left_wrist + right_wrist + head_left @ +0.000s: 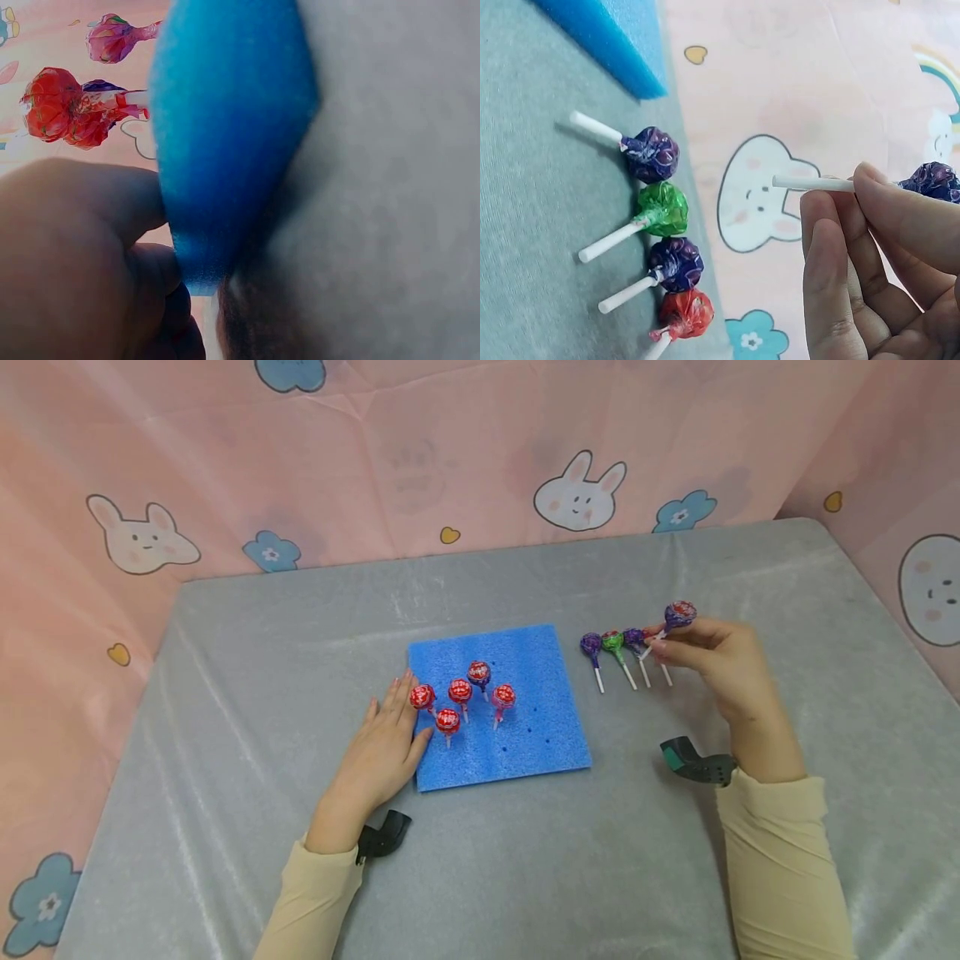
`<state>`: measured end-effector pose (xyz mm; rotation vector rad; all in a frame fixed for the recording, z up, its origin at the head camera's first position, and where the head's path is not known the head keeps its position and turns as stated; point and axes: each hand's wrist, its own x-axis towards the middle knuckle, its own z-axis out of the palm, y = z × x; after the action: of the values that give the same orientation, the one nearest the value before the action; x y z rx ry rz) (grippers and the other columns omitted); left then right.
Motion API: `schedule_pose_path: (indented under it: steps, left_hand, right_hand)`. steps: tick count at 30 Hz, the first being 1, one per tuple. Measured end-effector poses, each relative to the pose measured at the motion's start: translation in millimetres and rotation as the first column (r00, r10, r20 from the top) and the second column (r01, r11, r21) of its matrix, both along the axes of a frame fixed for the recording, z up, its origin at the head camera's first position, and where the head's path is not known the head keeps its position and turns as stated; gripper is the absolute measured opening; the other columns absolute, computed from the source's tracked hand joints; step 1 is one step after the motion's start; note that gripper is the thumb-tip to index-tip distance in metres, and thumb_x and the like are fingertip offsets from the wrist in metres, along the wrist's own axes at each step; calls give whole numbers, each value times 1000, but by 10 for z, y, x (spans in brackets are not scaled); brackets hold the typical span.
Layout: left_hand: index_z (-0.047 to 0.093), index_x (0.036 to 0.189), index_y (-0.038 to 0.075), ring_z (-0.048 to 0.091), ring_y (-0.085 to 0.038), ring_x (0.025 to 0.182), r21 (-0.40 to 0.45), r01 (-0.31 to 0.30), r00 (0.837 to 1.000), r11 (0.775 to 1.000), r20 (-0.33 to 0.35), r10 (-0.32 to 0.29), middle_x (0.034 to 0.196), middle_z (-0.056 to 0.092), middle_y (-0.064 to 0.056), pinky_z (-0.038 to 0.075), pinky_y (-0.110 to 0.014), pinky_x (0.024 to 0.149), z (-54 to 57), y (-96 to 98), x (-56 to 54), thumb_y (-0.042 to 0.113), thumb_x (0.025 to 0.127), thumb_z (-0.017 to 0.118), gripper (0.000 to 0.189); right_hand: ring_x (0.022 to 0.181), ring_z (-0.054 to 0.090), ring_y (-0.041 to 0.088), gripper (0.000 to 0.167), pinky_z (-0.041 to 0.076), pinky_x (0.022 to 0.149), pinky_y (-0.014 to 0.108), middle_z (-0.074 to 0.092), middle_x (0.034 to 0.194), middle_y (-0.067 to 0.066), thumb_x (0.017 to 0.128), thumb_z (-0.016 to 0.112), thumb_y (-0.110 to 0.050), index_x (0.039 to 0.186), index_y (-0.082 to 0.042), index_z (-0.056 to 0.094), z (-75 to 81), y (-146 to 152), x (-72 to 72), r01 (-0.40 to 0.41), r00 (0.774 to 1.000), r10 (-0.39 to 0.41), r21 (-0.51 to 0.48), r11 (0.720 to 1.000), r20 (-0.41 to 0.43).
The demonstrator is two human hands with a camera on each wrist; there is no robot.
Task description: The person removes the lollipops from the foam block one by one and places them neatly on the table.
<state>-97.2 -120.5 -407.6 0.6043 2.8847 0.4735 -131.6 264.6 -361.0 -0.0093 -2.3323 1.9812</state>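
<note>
Between thumb and fingers my right hand (723,664) pinches the white stick of a purple lollipop (680,614), raised over the row at the right. In the right wrist view its bare stick end (795,182) points left, away from the wrapped head. My left hand (382,747) lies with fingers extended along the left edge of a blue foam board (525,660), thumb on its top. Several lollipops stand upright in the foam: red ones (447,721), a dark purple one (478,673) and a pinkish one (504,697). Small dark holes dot the board's front right area.
Right of the board lie a purple lollipop (591,643), a green lollipop (664,208), another purple lollipop (676,265) and a red lollipop (688,313), side by side. A grey cloth covers the table (247,693). Behind it hangs a pink curtain (360,468).
</note>
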Motion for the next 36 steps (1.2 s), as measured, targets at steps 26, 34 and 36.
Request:
schedule_pose_path:
  steps: [26, 34, 36]
  left_hand:
    - [24, 146, -6, 10, -31, 142, 19, 5, 1000, 1000, 1, -5, 156, 8, -16, 11, -52, 112, -8, 0, -6, 29, 100, 43, 61]
    - [25, 145, -7, 10, -31, 142, 16, 8, 1000, 1000, -3, -8, 156, 9, -16, 11, -52, 112, -9, 0, -7, 29, 100, 44, 61]
    - [25, 146, -6, 10, -31, 142, 17, 6, 1000, 1000, 0, -6, 156, 8, -16, 11, -52, 112, -8, -1, -7, 29, 100, 44, 61]
  right_hand:
    - [68, 66, 5, 23, 52, 62, 15, 71, 81, -6, 82, 65, 11, 78, -9, 75, -155, 227, -53, 66, 998, -67, -110, 992, -4]
    - [71, 65, 1, 23, 50, 61, 12, 71, 79, -10, 81, 68, 8, 76, -12, 75, -260, 289, -76, 124, 991, -120, -91, 988, 53]
    - [70, 65, 1, 23, 50, 61, 12, 71, 79, -11, 81, 67, 8, 76, -12, 75, -283, 309, -73, 132, 989, -126, -79, 988, 76]
